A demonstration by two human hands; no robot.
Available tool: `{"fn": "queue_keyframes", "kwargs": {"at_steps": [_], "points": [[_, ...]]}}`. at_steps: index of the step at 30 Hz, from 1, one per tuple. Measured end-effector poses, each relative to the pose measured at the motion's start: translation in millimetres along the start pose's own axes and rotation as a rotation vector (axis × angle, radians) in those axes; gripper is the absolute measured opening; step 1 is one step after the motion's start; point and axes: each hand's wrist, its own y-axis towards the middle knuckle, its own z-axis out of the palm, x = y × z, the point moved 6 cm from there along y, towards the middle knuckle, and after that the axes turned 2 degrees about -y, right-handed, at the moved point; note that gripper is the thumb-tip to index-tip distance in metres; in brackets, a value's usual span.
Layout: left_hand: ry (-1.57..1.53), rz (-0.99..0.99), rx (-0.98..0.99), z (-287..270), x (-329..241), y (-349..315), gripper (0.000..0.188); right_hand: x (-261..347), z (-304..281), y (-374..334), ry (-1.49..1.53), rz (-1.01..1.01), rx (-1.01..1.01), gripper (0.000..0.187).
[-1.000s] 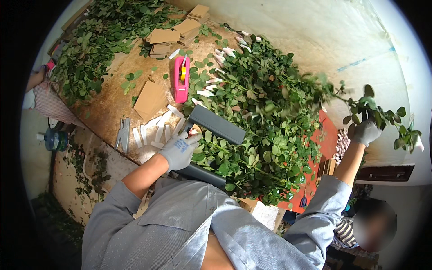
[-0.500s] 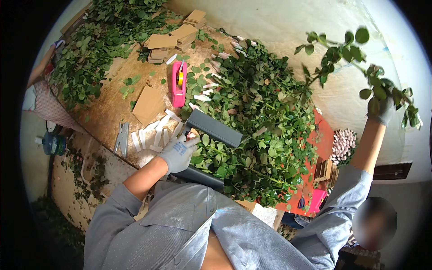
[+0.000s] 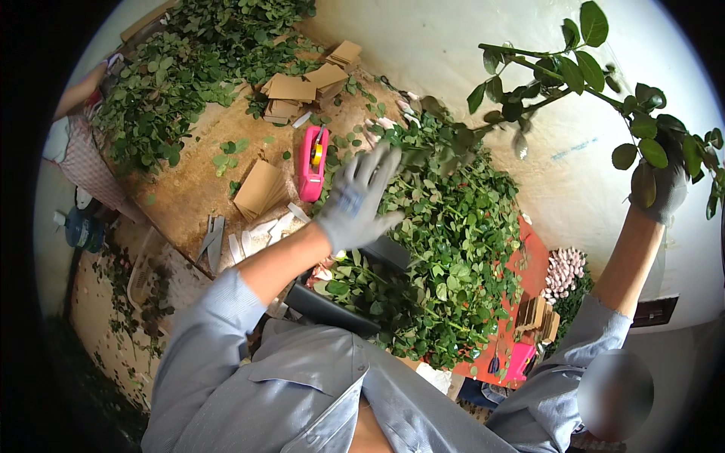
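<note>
Leafy stem (image 3: 559,83), light and whippy, I judge best gripped low where my gloved right hand (image 3: 661,185) clasps it; left hand (image 3: 359,200) spread wide, empty.

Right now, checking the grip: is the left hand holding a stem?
No, the left hand is spread open above the leafy pile, its fingers holding nothing.

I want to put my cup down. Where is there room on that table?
The bare wooden table shows between the cardboard piece and the far leaf heap. It is crowded right of the pink tape dispenser, where the leafy stems pile up.
</note>
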Motion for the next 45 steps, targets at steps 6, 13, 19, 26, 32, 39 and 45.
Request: {"fn": "queue_keyframes", "kwargs": {"at_steps": [6,13,19,26,32,39,45], "points": [[-0.049,-0.078,-0.05,39,43,97,0.047,-23,-30,-12,0.348,0.116,-0.014,0.038],[0.07,0.032,0.257,116,57,108,0.026,-241,-69,-104,0.81,0.467,-0.076,0.036],[0.213,0.032,0.622,131,7,129,0.073,-89,-10,-175,1.213,0.964,0.058,0.027],[-0.333,0.007,0.397,104,72,110,0.036,143,23,-313,0.246,-0.294,0.886,0.021],[-0.215,-0.249,0.304,8,103,15,0.023,230,51,-400,0.342,-0.315,1.023,0.016],[-0.07,0.045,0.422,14,84,-97,0.021,255,80,-457,0.326,-0.34,1.342,0.023],[0.021,-0.1,0.595,71,85,-129,0.029,260,66,-426,0.101,-0.365,1.39,0.025]]}}
